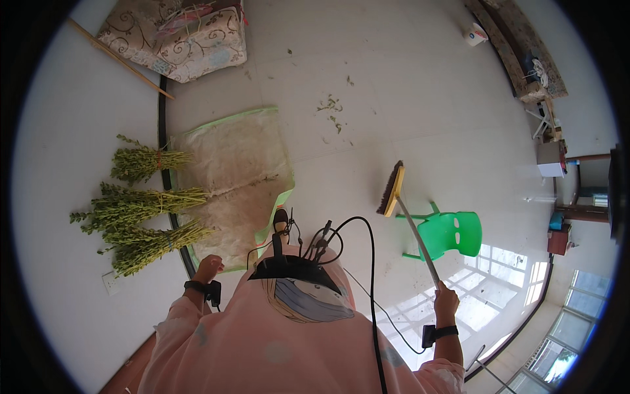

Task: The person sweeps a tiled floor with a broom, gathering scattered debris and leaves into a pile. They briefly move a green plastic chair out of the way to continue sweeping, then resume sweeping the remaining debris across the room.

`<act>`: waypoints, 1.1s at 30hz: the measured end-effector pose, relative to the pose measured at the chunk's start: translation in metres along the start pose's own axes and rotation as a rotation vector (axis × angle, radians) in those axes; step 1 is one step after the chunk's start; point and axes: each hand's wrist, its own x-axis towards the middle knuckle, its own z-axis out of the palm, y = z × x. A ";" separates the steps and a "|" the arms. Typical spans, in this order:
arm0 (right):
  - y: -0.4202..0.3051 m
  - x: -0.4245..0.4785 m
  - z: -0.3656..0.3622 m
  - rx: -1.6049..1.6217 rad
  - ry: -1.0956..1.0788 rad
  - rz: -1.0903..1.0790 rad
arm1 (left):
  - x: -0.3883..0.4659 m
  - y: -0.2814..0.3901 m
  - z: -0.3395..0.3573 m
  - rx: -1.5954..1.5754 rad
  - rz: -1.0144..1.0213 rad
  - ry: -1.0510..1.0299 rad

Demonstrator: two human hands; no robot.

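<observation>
My right hand (446, 301) is closed around the grey handle of a broom (393, 189), whose yellow head with dark bristles is raised or resting beside a green plastic chair (445, 234); which, I cannot tell. At the lower left, my left hand (210, 267) is bent with its fingers curled, and no held object shows. Near it, several tied bundles of green leafy stalks (142, 246) lean against the wall, their cut ends over a worn plastic sheet (236, 147). Loose leaf bits (330, 104) lie scattered on the pale floor.
A sofa with a patterned cover (197, 49) stands at the upper left, with a wooden pole (123, 61) beside it. A white tub (475, 35) and a small folding stand (540, 120) are along the far side. Black cables (371, 256) hang before my body.
</observation>
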 end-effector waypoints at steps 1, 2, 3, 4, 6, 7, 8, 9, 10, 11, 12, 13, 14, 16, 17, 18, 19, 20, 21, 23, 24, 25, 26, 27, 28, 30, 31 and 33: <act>-0.009 -0.002 -0.005 0.075 0.007 0.017 | 0.008 0.005 -0.006 0.025 -0.019 0.006; -0.015 -0.006 -0.010 0.144 0.038 0.023 | 0.016 0.010 -0.011 0.003 -0.041 0.036; -0.021 -0.006 -0.015 0.204 0.061 0.032 | 0.020 0.016 -0.013 -0.051 -0.001 0.052; -0.026 -0.004 -0.018 0.274 0.057 0.034 | 0.026 0.025 -0.013 -0.079 0.014 0.075; -0.036 0.007 -0.023 0.288 0.052 0.014 | 0.036 0.046 -0.010 -0.082 -0.006 0.098; -0.041 0.015 -0.025 0.283 0.052 0.006 | 0.039 0.056 -0.006 -0.100 0.037 0.087; -0.045 0.026 -0.027 0.272 0.024 -0.007 | 0.040 0.064 -0.001 -0.110 0.067 0.080; -0.047 0.037 -0.029 0.265 0.024 -0.038 | 0.037 0.072 0.005 -0.118 0.113 0.078; -0.051 0.050 -0.031 0.264 0.029 -0.070 | 0.037 0.080 0.010 -0.083 0.100 0.081; -0.056 0.062 -0.032 0.264 0.042 -0.097 | 0.036 0.088 0.015 -0.160 0.136 0.078; -0.060 0.074 -0.034 0.278 0.059 -0.125 | 0.034 0.095 0.018 -0.158 0.191 0.057; -0.067 0.085 -0.035 0.317 0.068 -0.162 | 0.033 0.100 0.023 -0.139 0.207 0.031; -0.072 0.094 -0.036 0.342 0.080 -0.192 | 0.035 0.105 0.026 -0.152 0.151 -0.007; -0.080 0.112 -0.041 0.368 0.112 -0.261 | 0.035 0.110 0.030 -0.120 0.158 0.007; -0.082 0.118 -0.045 0.364 0.103 -0.270 | 0.035 0.111 0.032 -0.125 0.163 0.005; -0.085 0.124 -0.049 0.358 0.093 -0.280 | 0.036 0.113 0.031 -0.098 0.160 0.021; -0.086 0.129 -0.053 0.368 0.125 -0.311 | 0.036 0.115 0.028 -0.074 0.167 0.029; -0.086 0.133 -0.057 0.349 0.085 -0.298 | 0.036 0.117 0.027 -0.050 0.172 0.033; -0.086 0.137 -0.062 0.342 0.087 -0.310 | 0.037 0.120 0.027 -0.028 0.178 0.036; -0.082 0.145 -0.069 0.326 0.090 -0.341 | 0.037 0.125 0.026 -0.057 0.104 0.089; -0.080 0.150 -0.073 0.320 0.090 -0.360 | 0.036 0.127 0.027 -0.077 0.060 0.118; -0.077 0.155 -0.076 0.314 0.113 -0.405 | 0.034 0.129 0.028 -0.093 0.077 0.118; -0.074 0.161 -0.079 0.318 0.079 -0.411 | 0.032 0.131 0.029 -0.114 0.088 0.120; -0.071 0.168 -0.082 0.322 0.065 -0.442 | 0.030 0.133 0.030 -0.134 0.093 0.121; -0.069 0.174 -0.084 0.332 0.085 -0.495 | 0.028 0.134 0.030 -0.130 0.081 0.120; -0.069 0.186 -0.088 0.348 0.011 -0.520 | 0.024 0.134 0.031 -0.136 0.046 0.113; -0.069 0.191 -0.089 0.361 0.009 -0.549 | 0.022 0.133 0.031 -0.134 0.051 0.126; -0.077 0.201 -0.089 0.324 0.011 -0.621 | 0.019 0.132 0.031 -0.155 0.033 0.154</act>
